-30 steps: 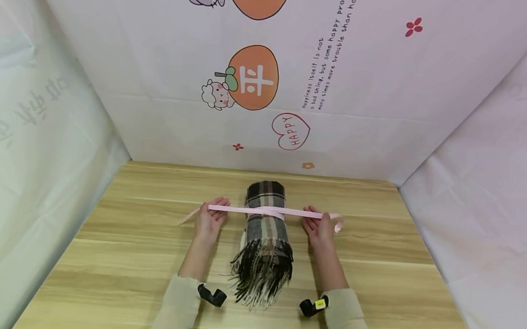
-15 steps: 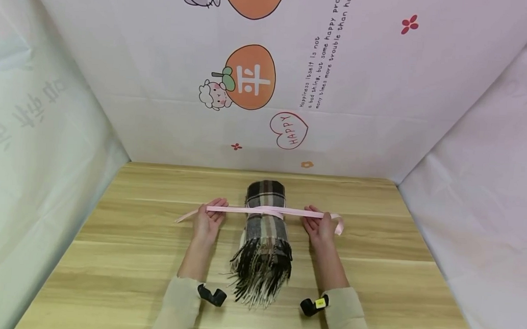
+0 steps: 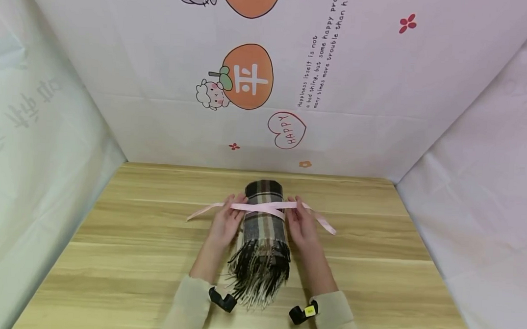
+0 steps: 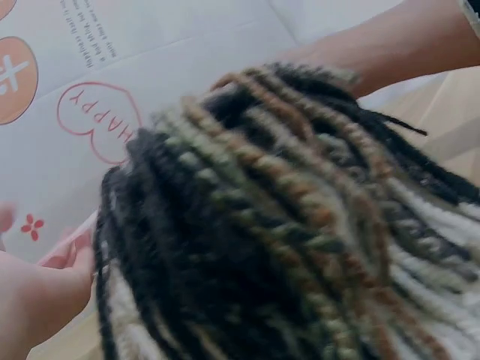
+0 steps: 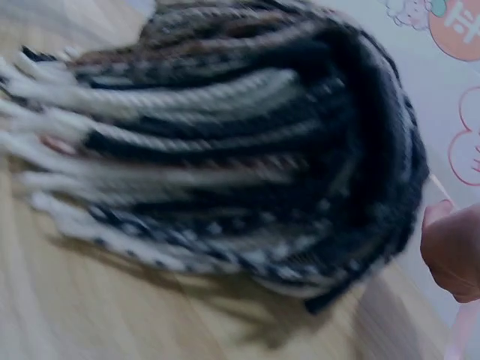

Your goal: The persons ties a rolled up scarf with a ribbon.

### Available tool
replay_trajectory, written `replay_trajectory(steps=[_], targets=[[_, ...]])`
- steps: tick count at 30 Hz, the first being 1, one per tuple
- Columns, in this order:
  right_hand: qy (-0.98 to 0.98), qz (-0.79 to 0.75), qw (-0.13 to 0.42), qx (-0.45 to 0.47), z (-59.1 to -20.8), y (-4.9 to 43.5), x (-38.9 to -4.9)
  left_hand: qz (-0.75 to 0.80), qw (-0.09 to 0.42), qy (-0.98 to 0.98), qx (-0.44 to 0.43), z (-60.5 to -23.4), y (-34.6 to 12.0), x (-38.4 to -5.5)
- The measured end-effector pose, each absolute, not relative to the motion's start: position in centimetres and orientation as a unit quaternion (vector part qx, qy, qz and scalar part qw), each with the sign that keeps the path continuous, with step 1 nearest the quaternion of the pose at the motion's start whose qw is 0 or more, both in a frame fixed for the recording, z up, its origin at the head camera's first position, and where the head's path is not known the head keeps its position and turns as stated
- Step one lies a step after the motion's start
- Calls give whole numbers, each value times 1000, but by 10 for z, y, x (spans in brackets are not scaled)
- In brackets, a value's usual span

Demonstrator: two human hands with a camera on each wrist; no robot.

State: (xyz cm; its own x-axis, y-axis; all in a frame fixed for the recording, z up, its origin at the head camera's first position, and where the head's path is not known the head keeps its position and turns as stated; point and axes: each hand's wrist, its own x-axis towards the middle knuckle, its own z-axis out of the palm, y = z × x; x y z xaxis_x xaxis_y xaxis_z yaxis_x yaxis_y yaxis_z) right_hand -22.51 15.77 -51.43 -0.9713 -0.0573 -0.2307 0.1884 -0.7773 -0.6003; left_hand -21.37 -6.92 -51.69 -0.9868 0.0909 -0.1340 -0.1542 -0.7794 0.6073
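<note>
A rolled plaid scarf [image 3: 265, 229] in black, grey, cream and brown lies lengthwise on the wooden table, its fringe toward the person. Round its middle runs a pink ribbon [image 3: 266, 207], whose two strands cross on top. My left hand [image 3: 225, 225] pinches one strand close beside the scarf's left side. On the right side, my right hand [image 3: 303, 229] pinches the other strand. Both loose ends trail outward past the hands. Dark and cream fringe [image 4: 232, 217] fills much of the left wrist view and hides most of the ribbon; the right wrist view is blurred.
The wooden table [image 3: 131, 257] extends to both sides of the scarf. White printed sheeting [image 3: 357, 139] rises behind it, with white side walls at left and right. Each wrist wears a small black camera [image 3: 223, 300].
Both hands have moved inward along with the ribbon, from well out on each side to right beside the scarf. The taut strands have become shorter, and longer tails now hang beyond the hands.
</note>
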Motion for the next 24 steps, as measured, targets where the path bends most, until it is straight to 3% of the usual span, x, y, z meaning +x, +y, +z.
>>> replay_trajectory(steps=[8, 24], targets=[[421, -900, -23, 111, -517, 133, -226, 906, 13, 418, -59, -523, -46, -214], [527, -847, -43, 58, -508, 112, -224, 831, -47, 552, -56, -514, -28, -212]])
